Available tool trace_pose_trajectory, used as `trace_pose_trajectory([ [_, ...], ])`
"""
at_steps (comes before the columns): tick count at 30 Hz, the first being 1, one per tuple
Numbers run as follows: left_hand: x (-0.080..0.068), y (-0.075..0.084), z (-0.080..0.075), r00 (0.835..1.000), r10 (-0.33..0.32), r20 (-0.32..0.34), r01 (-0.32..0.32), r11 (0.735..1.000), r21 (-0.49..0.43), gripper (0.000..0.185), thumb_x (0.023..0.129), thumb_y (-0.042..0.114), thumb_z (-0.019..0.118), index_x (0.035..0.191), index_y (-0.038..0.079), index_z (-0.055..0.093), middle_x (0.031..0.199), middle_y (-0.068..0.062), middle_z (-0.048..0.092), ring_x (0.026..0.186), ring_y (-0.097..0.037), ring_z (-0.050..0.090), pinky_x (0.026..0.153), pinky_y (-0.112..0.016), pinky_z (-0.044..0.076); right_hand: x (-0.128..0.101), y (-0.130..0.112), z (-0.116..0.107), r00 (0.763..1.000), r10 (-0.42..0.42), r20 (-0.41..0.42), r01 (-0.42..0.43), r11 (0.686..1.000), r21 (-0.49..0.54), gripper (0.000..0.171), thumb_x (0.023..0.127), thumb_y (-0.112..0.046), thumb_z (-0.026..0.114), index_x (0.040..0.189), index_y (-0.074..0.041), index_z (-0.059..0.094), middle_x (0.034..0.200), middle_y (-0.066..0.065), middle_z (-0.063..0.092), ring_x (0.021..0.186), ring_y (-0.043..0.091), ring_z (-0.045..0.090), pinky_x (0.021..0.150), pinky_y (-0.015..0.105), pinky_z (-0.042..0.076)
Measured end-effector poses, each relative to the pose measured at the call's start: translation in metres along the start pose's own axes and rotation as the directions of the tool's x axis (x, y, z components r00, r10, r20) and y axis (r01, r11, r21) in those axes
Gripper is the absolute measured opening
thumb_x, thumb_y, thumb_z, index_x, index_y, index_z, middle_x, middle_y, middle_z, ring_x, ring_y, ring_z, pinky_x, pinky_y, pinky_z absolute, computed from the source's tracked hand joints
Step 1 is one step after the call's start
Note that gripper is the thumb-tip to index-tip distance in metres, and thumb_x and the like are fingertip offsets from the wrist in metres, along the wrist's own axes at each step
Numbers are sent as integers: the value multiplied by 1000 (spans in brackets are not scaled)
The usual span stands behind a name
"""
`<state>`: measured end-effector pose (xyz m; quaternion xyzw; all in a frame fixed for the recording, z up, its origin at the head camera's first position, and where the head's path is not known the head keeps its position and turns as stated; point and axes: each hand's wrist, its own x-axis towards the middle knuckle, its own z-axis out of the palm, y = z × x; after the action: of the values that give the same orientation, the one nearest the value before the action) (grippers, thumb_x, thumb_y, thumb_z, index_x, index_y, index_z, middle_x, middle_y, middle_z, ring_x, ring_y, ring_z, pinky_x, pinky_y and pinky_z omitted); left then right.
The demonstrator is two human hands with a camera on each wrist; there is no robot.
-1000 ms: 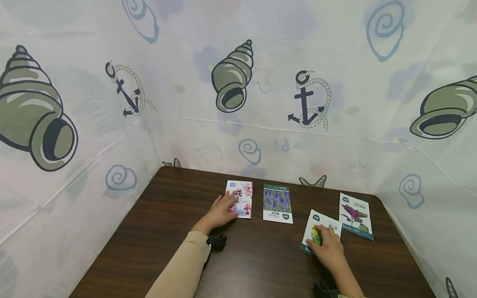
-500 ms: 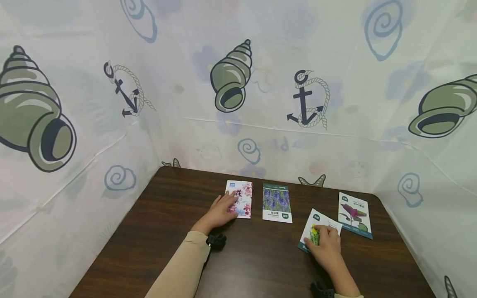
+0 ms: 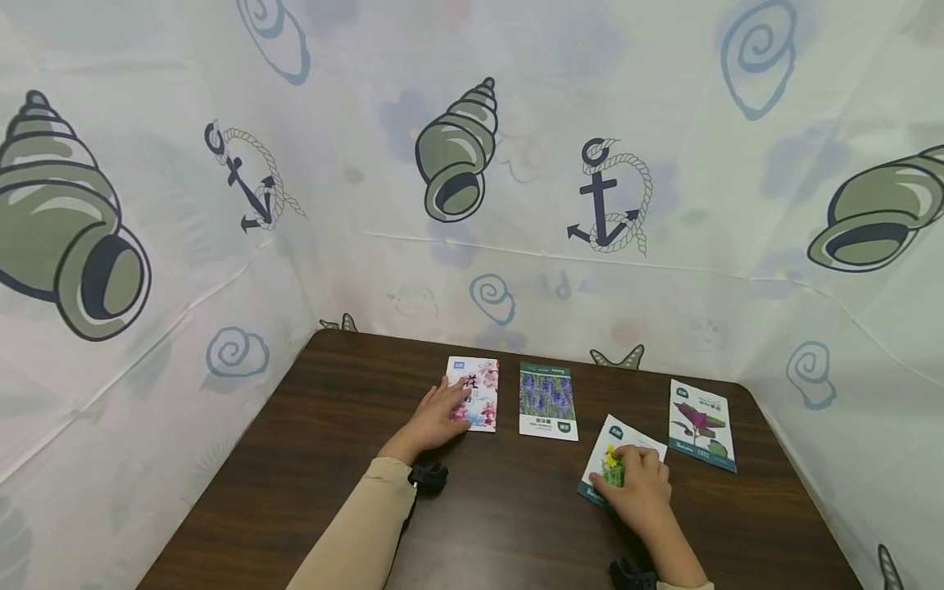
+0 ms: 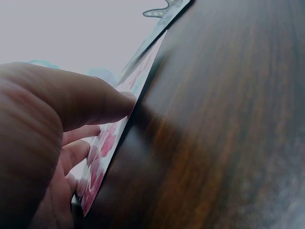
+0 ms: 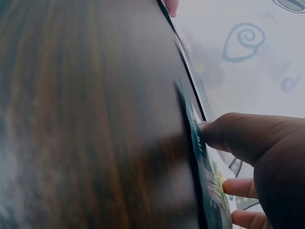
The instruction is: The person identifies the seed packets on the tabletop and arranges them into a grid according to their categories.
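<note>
**Pink packet [image 3: 483,401] under the left hand [image 3: 433,416], yellow-flower packet [image 3: 610,465] under the right hand [image 3: 643,493]**

The pink packet is laid flat on the bench [image 3: 295,459], its left part covered and touched by the left fingers, which are loosely spread and unclenched. Right of those fingers, between the hands, the purple-flower packet [image 3: 546,397] is touched by neither. Farther right, the yellow-flower packet is set askew beneath the right fingers; these are bent lightly onto it, a gap being shown between thumb and fingertips, so it seems pressed rather than clasped. Just beyond these fingers, the magenta-flower packet [image 3: 701,418] is untouched by either hand.

All four are judged to be light, thin and fairly stiff, easily creased, with smooth faces likely to slide under fingertips. A flat shift is probably best made by light pressure; for lifting, a long edge is best taken, with the thumb slipped beneath.

On the pink packet, a blue label [image 3: 459,365] is printed above large dark characters, partly hidden by the left fingertips. Characters and a green badge [image 3: 564,427] are borne by the purple-flower packet. Beside the right thumb, pale script is printed on the yellow-flower packet's teal border; similar lettering is carried by the magenta-flower packet's teal band. No brand can be read.
</note>
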<state>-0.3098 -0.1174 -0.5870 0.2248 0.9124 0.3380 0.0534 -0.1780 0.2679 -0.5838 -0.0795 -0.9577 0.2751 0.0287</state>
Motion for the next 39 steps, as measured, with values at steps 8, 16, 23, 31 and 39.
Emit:
trace_pose_trajectory([
  [8,0,1,1,1000,1,-2,-1,1000,-5,70,103,26,72,165,5,47,180,-15,28,171,-43,8,138,-64,4,-1,-1,2,999,-33,-16,33,999,31,60,91,-38,87,131,-4,58,144,32,40,135,57,35,106,77,35],
  [16,3,-7,6,1000,8,-21,-9,1000,-22,72,101,25,73,165,5,47,180,-16,29,171,-44,7,138,-64,2,-1,-5,9,998,-63,7,62,996,63,60,90,-40,88,130,-6,61,147,31,42,137,58,38,107,77,36],
  [23,3,-10,7,998,50,-48,-52,998,-33,69,100,27,73,162,5,51,178,-19,33,168,-52,11,136,-68,6,-5,-16,11,995,-64,72,57,994,90,59,92,-37,87,135,-7,61,150,28,40,142,56,34,114,77,32],
  [31,6,-16,13,998,33,-52,-33,999,-11,70,101,31,73,163,8,50,180,-13,29,171,-45,9,137,-66,5,-10,-23,17,988,-153,35,149,983,108,57,90,-31,88,134,-6,61,147,31,43,136,56,40,109,77,35],
  [39,7,-14,12,999,17,-36,-18,999,-32,70,101,29,72,164,9,50,181,-14,26,172,-42,5,138,-63,2,-18,-32,24,967,-242,76,231,964,130,64,94,-27,86,147,-5,59,158,33,41,150,59,34,120,78,33],
])
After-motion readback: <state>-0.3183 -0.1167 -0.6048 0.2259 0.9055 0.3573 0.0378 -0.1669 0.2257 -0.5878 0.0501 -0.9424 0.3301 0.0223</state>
